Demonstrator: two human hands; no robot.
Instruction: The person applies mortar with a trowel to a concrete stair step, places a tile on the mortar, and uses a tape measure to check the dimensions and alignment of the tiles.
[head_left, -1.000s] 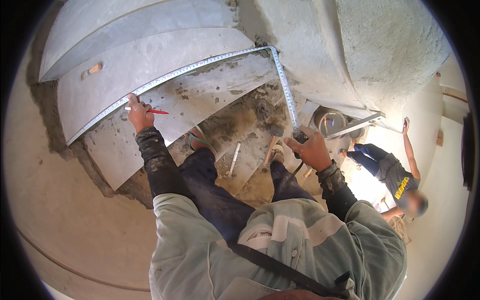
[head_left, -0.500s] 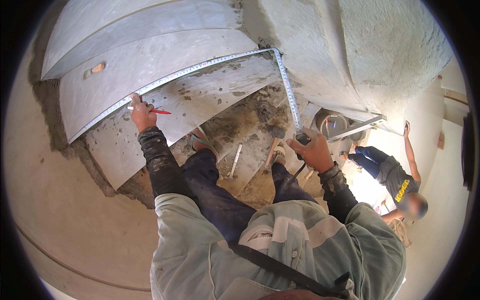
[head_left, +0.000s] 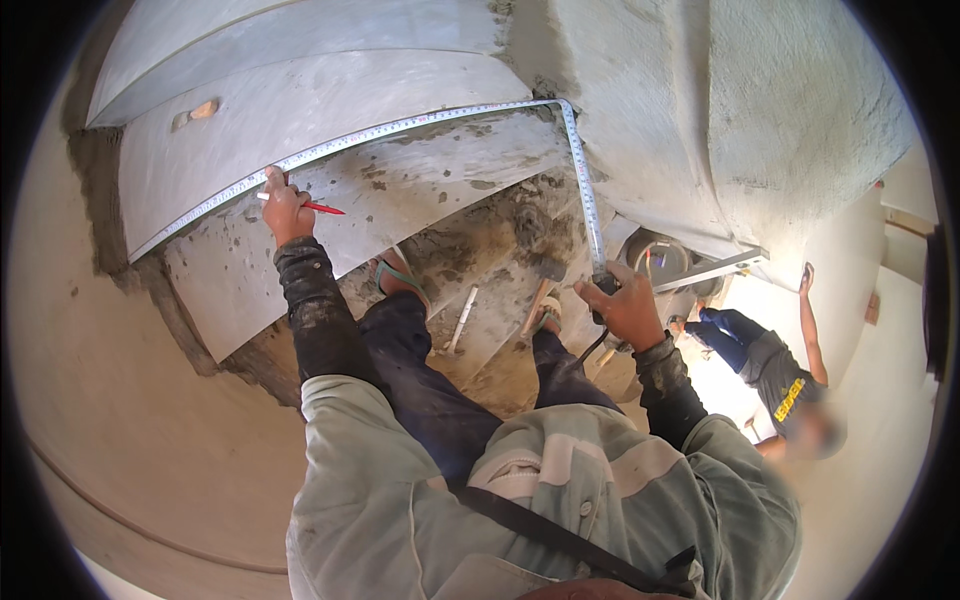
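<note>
A white tape measure blade (head_left: 430,119) lies along the lower edge of a grey riser slab (head_left: 330,105). It folds sharply at the right-hand corner and runs back toward me. My left hand (head_left: 288,212) presses a fingertip against the blade's lower edge while its curled fingers grip a red pencil (head_left: 326,208), tip pointing right. Its other end shows whitish beside the fingers. In my right hand (head_left: 634,308) is the dark tape measure case (head_left: 603,284), with the blade coming out of its top. A dark strap hangs below the case.
Below the riser lies a mortar-spotted tread slab (head_left: 400,195). A hammer (head_left: 538,300) and a white stick (head_left: 463,318) lie near my sandalled feet. At right are a bucket (head_left: 660,258), a metal straightedge (head_left: 712,268) and another person (head_left: 780,370) touching the wall.
The view has shifted slightly. Both hands keep their grips, and the blade stays folded at the corner. The other person's raised arm has moved a little.
</note>
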